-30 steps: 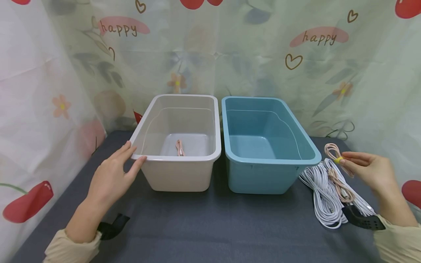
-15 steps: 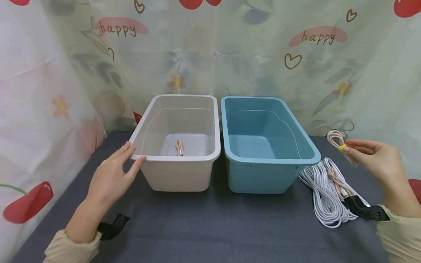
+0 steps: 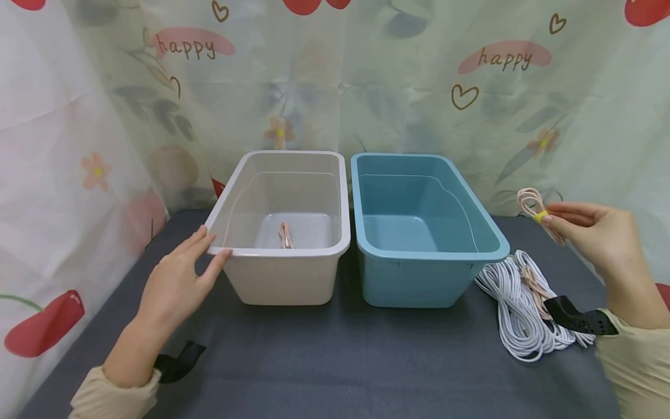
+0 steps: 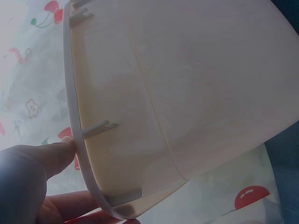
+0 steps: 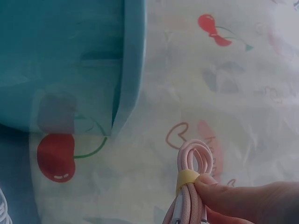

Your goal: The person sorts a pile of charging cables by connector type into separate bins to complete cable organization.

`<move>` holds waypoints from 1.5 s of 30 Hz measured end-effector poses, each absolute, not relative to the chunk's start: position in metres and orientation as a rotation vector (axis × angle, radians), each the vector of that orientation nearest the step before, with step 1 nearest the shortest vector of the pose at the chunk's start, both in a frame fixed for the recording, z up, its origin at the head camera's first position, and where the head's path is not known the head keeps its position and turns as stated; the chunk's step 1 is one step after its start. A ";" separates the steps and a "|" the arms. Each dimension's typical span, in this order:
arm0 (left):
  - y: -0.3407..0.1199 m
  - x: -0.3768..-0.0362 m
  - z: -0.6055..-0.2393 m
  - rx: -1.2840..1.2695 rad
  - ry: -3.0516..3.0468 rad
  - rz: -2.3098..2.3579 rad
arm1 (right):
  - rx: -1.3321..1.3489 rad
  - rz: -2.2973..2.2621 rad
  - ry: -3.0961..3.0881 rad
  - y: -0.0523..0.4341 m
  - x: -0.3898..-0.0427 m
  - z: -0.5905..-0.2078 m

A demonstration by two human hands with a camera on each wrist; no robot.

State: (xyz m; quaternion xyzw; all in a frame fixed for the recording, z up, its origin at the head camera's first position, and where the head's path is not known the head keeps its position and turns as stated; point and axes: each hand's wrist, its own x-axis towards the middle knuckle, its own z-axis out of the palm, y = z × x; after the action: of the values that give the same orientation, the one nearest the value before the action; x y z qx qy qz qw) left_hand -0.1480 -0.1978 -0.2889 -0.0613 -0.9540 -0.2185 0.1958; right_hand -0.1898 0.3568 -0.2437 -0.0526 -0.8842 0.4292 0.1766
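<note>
My right hand (image 3: 602, 233) pinches a coiled pink cable (image 5: 190, 191) at its yellow tie (image 5: 187, 177), held up above the table to the right of the blue bin (image 3: 429, 256). My left hand (image 3: 175, 279) rests with fingers and thumb on the near left corner of the beige bin's rim (image 3: 282, 252); the left wrist view shows the thumb (image 4: 58, 156) against that rim, fingers partly hidden behind it. Another small pink cable bundle (image 3: 285, 235) lies inside the beige bin.
Below my right hand, bundles of white cable (image 3: 518, 314) lie on the dark tablecloth (image 3: 345, 361), with a pink cable (image 3: 536, 288) on top. A black wrist strap (image 3: 578, 317) overlaps them in the head view. A printed curtain (image 3: 340, 75) hangs behind both bins.
My right hand has lifted the pink cable up off the pile of cables, leaving another pink one there. My left hand has stayed at the beige bin's rim.
</note>
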 end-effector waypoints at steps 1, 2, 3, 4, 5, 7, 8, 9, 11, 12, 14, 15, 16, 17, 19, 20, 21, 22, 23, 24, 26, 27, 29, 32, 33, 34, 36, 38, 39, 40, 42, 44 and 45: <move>-0.198 -0.148 -0.289 -0.174 -2.670 -0.611 | -0.138 1.239 -2.492 0.356 -0.190 -0.242; -0.198 -0.148 -0.289 -0.174 -2.669 -0.610 | -0.132 1.251 -2.484 0.355 -0.191 -0.241; -0.198 -0.148 -0.289 -0.174 -2.669 -0.610 | -0.121 1.265 -2.474 0.355 -0.191 -0.240; -0.198 -0.148 -0.289 -0.174 -2.669 -0.611 | -0.111 1.279 -2.465 0.354 -0.192 -0.239; -0.198 -0.148 -0.289 -0.174 -2.670 -0.610 | -0.103 1.283 -2.459 0.354 -0.192 -0.238; -0.198 -0.148 -0.289 -0.173 -2.672 -0.608 | -0.106 1.243 -2.467 0.352 -0.192 -0.235; -0.198 -0.148 -0.289 -0.172 -2.673 -0.607 | -0.108 1.222 -2.472 0.351 -0.192 -0.234; -0.198 -0.148 -0.289 -0.171 -2.675 -0.606 | -0.109 1.215 -2.476 0.350 -0.192 -0.233; -0.198 -0.148 -0.289 -0.170 -2.677 -0.605 | -0.115 1.193 -2.490 0.347 -0.193 -0.231; -0.198 -0.148 -0.289 -0.170 -2.678 -0.605 | -0.117 1.181 -2.497 0.346 -0.194 -0.229; -0.198 -0.148 -0.289 -0.169 -2.679 -0.605 | -0.116 1.174 -2.505 0.342 -0.195 -0.227; -0.198 -0.148 -0.289 -0.167 -2.681 -0.605 | -0.114 1.167 -2.510 0.340 -0.196 -0.225; -0.198 -0.148 -0.289 -0.167 -2.682 -0.604 | -0.109 1.169 -2.510 0.338 -0.197 -0.224; -0.198 -0.148 -0.289 -0.167 -2.682 -0.604 | -0.102 1.181 -2.508 0.336 -0.197 -0.222; -0.198 -0.148 -0.289 -0.166 -2.684 -0.605 | -0.079 1.197 -2.508 0.331 -0.199 -0.219; -0.198 -0.148 -0.289 -0.165 -2.685 -0.605 | -0.072 1.208 -2.514 0.329 -0.199 -0.217; -0.198 -0.148 -0.289 -0.164 -2.685 -0.606 | -0.067 1.216 -2.521 0.326 -0.200 -0.215; -0.198 -0.148 -0.289 -0.164 -2.684 -0.606 | -0.064 1.231 -2.526 0.323 -0.200 -0.213; -0.198 -0.148 -0.289 -0.164 -2.683 -0.606 | -0.057 1.242 -2.530 0.321 -0.201 -0.212; -0.197 -0.148 -0.289 -0.164 -2.682 -0.606 | -0.047 1.239 -2.540 0.318 -0.202 -0.210; -0.197 -0.148 -0.289 -0.163 -2.681 -0.605 | -0.035 1.242 -2.546 0.313 -0.204 -0.207; -0.197 -0.148 -0.289 -0.163 -2.681 -0.605 | -0.022 1.233 -2.548 0.310 -0.205 -0.205; -0.197 -0.148 -0.289 -0.162 -2.682 -0.605 | 0.011 1.219 -2.542 0.303 -0.206 -0.203; -0.197 -0.148 -0.289 -0.164 -2.677 -0.607 | 0.062 1.198 -2.520 0.292 -0.209 -0.199; -0.197 -0.148 -0.289 -0.164 -2.675 -0.608 | 0.083 1.189 -2.513 0.288 -0.210 -0.198; -0.197 -0.148 -0.289 -0.166 -2.672 -0.607 | 0.099 1.182 -2.506 0.284 -0.211 -0.196; -0.197 -0.148 -0.290 -0.169 -2.665 -0.608 | 0.131 1.164 -2.504 0.276 -0.213 -0.194; -0.198 -0.148 -0.290 -0.168 -2.661 -0.608 | 0.149 1.133 -2.519 0.269 -0.216 -0.192; -0.198 -0.148 -0.290 -0.169 -2.660 -0.608 | 0.151 1.119 -2.530 0.265 -0.218 -0.190; -0.198 -0.148 -0.290 -0.169 -2.660 -0.607 | 0.154 1.108 -2.544 0.261 -0.219 -0.189; -0.198 -0.148 -0.290 -0.169 -2.659 -0.608 | 0.174 1.101 -2.555 0.252 -0.221 -0.187; -0.198 -0.148 -0.290 -0.171 -2.659 -0.607 | 0.197 1.100 -2.558 0.243 -0.222 -0.185; -0.198 -0.149 -0.290 -0.172 -2.656 -0.607 | 0.211 1.109 -2.556 0.239 -0.223 -0.184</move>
State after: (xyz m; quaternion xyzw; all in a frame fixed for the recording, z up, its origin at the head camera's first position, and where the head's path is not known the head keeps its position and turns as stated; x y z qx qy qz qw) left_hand -0.1486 -0.1975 -0.2901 -0.0618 -0.9524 -0.2176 0.2043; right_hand -0.2230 0.2388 -0.1844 0.0745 -0.9010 0.3909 0.1728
